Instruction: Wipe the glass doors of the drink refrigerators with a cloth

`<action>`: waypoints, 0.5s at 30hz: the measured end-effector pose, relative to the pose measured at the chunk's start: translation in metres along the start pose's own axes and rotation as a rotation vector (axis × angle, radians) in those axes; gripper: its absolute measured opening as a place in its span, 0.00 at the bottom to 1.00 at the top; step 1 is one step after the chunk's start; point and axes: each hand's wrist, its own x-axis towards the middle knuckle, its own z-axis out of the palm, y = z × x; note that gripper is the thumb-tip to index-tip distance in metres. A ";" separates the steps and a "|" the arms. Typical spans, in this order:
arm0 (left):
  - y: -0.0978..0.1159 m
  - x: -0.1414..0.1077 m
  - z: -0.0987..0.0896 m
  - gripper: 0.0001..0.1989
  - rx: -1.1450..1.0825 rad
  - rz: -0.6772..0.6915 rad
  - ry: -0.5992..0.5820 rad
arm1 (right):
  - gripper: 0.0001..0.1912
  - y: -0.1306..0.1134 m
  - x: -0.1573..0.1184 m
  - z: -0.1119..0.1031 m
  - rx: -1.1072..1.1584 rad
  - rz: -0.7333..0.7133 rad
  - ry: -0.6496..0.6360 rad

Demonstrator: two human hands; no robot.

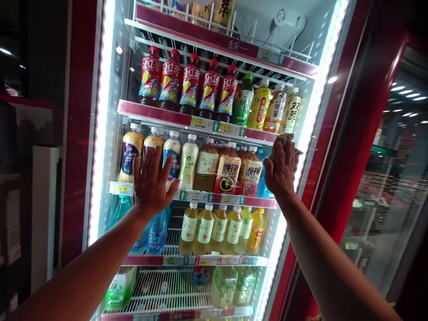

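Five red-capped bottles (191, 84) with red and blue labels line the left of the second shelf from the top, with a green-capped bottle (243, 102), a yellow bottle (259, 107) and two white-capped bottles to their right. On the third shelf, milky drinks with dark blue labels (129, 154) stand left and bottles with a lightning-bolt label (227, 174) stand right; on the fourth, blue bottles (156, 234) are left of pale-labelled bottles (220, 232). A green tea bottle (119, 290) sits near left, and bright light strips (102, 116) run down both sides.
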 end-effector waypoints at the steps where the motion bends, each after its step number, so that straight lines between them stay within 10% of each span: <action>1: 0.000 0.000 0.000 0.44 -0.002 0.001 0.000 | 0.38 -0.003 0.002 0.003 -0.004 0.046 0.025; 9: 0.003 0.003 0.000 0.41 -0.042 -0.026 -0.029 | 0.37 -0.064 0.001 0.013 -0.015 -0.023 0.022; 15: -0.001 0.012 -0.014 0.33 -0.053 -0.007 -0.061 | 0.35 -0.057 -0.003 -0.003 0.003 -0.068 -0.049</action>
